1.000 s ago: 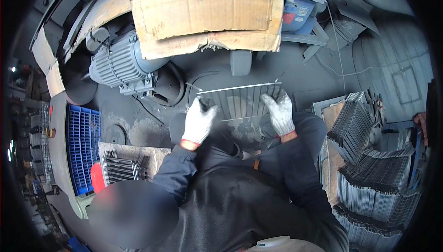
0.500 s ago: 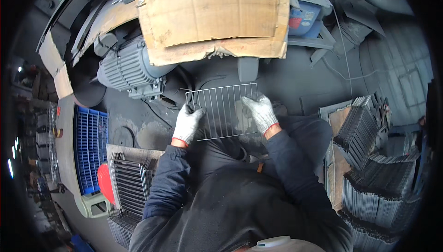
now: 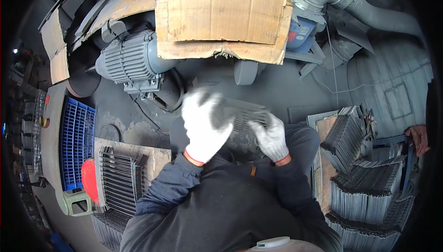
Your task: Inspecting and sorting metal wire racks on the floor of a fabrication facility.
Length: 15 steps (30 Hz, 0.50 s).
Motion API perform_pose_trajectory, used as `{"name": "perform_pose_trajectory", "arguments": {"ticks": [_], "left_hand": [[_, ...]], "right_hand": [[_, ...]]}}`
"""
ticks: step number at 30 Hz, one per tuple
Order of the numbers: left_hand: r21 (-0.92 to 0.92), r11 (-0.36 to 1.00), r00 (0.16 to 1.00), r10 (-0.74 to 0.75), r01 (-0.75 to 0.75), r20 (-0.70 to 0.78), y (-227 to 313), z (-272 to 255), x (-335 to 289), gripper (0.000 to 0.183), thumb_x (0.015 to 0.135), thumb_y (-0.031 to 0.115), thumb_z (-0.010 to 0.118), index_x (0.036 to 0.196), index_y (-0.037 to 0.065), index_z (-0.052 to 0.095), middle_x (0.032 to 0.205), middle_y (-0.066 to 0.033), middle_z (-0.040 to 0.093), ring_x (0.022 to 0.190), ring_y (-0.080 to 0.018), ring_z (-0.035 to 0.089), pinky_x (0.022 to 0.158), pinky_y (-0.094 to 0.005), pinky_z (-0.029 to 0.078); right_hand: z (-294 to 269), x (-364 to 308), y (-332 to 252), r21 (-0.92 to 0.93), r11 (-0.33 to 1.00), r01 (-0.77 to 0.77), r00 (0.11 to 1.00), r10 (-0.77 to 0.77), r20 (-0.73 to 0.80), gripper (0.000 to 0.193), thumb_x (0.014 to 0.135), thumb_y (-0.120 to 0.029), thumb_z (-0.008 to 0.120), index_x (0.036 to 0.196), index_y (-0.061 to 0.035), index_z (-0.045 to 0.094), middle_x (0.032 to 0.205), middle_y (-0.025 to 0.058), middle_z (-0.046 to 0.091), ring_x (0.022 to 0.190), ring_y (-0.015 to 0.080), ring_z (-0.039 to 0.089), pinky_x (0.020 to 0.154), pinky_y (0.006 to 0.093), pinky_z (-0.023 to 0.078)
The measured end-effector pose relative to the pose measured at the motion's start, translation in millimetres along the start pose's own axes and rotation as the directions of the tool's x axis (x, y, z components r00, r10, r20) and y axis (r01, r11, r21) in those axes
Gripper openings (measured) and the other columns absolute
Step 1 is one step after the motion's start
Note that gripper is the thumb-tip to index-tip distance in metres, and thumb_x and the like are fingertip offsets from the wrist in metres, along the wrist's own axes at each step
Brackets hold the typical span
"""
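A thin wire rack (image 3: 244, 110) is held above my lap, tilted and smeared by motion so that its wires run together. My right hand (image 3: 271, 136), in a white knit glove with a red cuff edge, grips the rack's right side, fingers bent round it. My left hand (image 3: 205, 123), gloved likewise, is raised at the rack's left end and hides part of it. Its fingers are too blurred to show whether they hold the wire.
Stacks of wire racks stand to my right (image 3: 364, 189) and left (image 3: 119, 180). A blue plastic crate (image 3: 78, 143) and a red round object (image 3: 89, 180) lie farther left. Ahead are a grey motor (image 3: 131, 58) and a cardboard sheet (image 3: 221, 14); a duct (image 3: 369, 12) bends at far right.
The rack has gone from facing me broadly to a steep, blurred tilt. My left hand has risen and turned, moving right; my right hand has dropped slightly. The whole view has shifted a little.
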<state>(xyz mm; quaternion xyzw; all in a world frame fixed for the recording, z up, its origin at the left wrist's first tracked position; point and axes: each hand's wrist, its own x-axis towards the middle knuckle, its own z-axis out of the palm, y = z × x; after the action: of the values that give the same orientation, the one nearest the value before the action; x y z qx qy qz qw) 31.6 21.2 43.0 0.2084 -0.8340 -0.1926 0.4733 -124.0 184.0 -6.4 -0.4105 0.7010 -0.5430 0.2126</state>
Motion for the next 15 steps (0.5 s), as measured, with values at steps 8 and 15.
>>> {"name": "perform_pose_trajectory", "arguments": {"ticks": [8,15], "left_hand": [[-0.740,-0.235,0.405,-0.714,0.630,0.571,3.2,21.6,-59.5,0.045,0.101,0.008,0.077,0.142,0.001,0.059,0.128,-0.0130,0.070,0.110,-0.0195,0.070,0.097,-0.0343,0.057],[-0.717,0.300,0.621,-0.749,0.629,0.231,-41.6,42.9,-81.6,0.025,0.098,0.000,0.079,0.103,0.008,0.055,0.091,0.0014,0.057,0.078,-0.0073,0.057,0.069,-0.0245,0.050]], "right_hand": [[24.2,-28.2,33.2,0.942,0.334,0.019,0.939,0.319,-0.132,0.035,0.111,-0.008,0.061,0.146,-0.0086,0.060,0.139,0.0212,0.068,0.124,0.0368,0.070,0.106,0.0560,0.060],[-3.1,-38.5,51.3,0.873,0.485,-0.057,0.918,0.369,-0.145,0.048,0.110,-0.012,0.064,0.156,-0.0107,0.050,0.150,0.0194,0.059,0.136,0.0369,0.061,0.116,0.0501,0.052]]}}
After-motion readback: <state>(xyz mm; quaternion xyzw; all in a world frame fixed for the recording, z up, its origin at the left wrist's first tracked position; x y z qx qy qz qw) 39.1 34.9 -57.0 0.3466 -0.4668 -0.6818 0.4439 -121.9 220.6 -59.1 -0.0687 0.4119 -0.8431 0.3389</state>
